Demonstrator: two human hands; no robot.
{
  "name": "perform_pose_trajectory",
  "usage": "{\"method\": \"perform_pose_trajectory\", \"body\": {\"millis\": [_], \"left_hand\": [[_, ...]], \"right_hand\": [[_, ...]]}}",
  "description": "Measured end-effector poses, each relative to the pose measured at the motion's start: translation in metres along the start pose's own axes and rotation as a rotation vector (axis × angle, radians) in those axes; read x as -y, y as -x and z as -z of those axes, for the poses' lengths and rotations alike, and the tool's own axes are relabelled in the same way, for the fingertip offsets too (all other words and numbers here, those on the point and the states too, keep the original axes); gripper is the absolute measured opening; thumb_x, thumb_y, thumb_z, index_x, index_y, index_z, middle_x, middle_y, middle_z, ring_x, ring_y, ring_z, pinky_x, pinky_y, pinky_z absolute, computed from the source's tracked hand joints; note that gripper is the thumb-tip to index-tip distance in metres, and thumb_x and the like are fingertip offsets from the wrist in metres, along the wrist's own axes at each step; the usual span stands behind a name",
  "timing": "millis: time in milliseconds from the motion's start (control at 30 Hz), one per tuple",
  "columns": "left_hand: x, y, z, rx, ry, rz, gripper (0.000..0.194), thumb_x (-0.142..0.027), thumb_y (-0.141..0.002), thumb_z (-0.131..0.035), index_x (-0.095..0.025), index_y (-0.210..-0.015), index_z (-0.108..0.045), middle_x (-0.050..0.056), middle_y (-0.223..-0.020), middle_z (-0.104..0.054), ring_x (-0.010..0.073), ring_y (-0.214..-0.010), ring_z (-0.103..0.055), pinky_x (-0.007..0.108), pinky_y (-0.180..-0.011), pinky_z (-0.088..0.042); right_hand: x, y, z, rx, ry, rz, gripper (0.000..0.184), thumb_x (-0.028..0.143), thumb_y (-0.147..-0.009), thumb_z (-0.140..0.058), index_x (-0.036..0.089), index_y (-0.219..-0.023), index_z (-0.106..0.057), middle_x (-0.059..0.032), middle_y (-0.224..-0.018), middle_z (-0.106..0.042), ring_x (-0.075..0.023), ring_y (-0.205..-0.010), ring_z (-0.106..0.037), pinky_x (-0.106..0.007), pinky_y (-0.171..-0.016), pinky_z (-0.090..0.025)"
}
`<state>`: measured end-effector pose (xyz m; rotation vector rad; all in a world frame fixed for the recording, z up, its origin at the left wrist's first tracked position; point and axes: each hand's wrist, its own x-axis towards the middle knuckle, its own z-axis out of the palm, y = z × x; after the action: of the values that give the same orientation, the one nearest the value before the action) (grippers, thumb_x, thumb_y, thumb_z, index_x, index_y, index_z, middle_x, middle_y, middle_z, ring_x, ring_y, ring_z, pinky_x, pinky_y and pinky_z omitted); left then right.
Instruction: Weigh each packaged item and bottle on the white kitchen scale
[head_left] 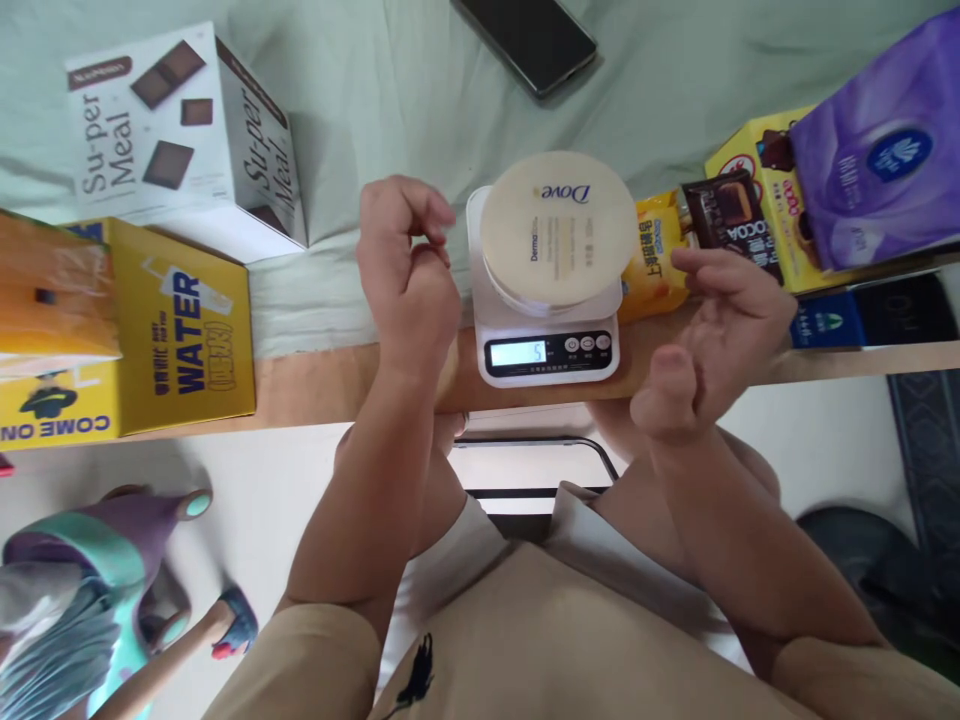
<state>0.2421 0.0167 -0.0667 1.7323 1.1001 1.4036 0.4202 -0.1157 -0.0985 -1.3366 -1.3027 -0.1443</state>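
Observation:
A round cream Dove tub (556,225) rests on a white digital scale (480,300), with its printed lid facing up. The scale's lit display seems to read 5. To the left of the scale is my left hand (409,265), its fingers curled in and nothing visible in them. My right hand (716,335) hovers on the other side, thumb and fingers apart, holding nothing. Neither hand touches the tub. Beside the scale, partly behind my right hand, lie a yellow packet (654,255) and a dark cocoa packet (731,215).
A white Su-per Meal box (150,150) and a yellow WATER box (184,330) stand at left. On the right are a purple tissue pack (877,150), a yellow box (784,190) and a dark blue box (877,310). A phone (529,40) lies at the back. Below left, a child's foot (236,620) shows.

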Motion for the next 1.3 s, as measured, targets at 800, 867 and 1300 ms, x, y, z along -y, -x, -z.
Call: {"method": "perform_pose_trajectory", "body": {"millis": [800, 867, 1300], "left_hand": [[0.005, -0.003, 0.004, 0.104, 0.253, 0.088, 0.037, -0.029, -0.103, -0.048, -0.022, -0.066, -0.049, 0.0, -0.06, -0.042, 0.0117, -0.059, -0.037, 0.035, -0.058, -0.027], [0.005, -0.002, 0.003, 0.078, 0.323, 0.144, 0.036, -0.035, -0.104, -0.048, -0.024, -0.071, -0.059, 0.003, -0.069, -0.052, 0.0162, -0.067, -0.047, 0.04, -0.064, -0.035], [0.006, -0.002, 0.001, 0.234, 0.399, 0.147, 0.056, -0.076, -0.098, -0.058, -0.025, -0.077, -0.069, 0.005, -0.078, -0.063, 0.02, -0.077, -0.057, 0.038, -0.075, -0.047]], "right_hand": [[-0.01, -0.001, -0.002, 0.056, -0.065, 0.08, 0.048, 0.04, -0.093, -0.06, 0.03, -0.14, -0.055, -0.0078, -0.127, -0.063, -0.0259, -0.117, -0.067, -0.052, -0.104, -0.06], [-0.006, 0.0, -0.004, 0.091, -0.059, 0.043, 0.049, 0.039, -0.094, -0.06, 0.032, -0.141, -0.053, -0.008, -0.13, -0.062, -0.0271, -0.121, -0.066, -0.054, -0.107, -0.058], [0.043, -0.052, -0.016, 0.466, 0.191, -0.026, 0.077, 0.048, -0.083, -0.073, 0.037, -0.149, -0.034, -0.0098, -0.153, -0.046, -0.0396, -0.152, -0.047, -0.07, -0.125, -0.045]]}}
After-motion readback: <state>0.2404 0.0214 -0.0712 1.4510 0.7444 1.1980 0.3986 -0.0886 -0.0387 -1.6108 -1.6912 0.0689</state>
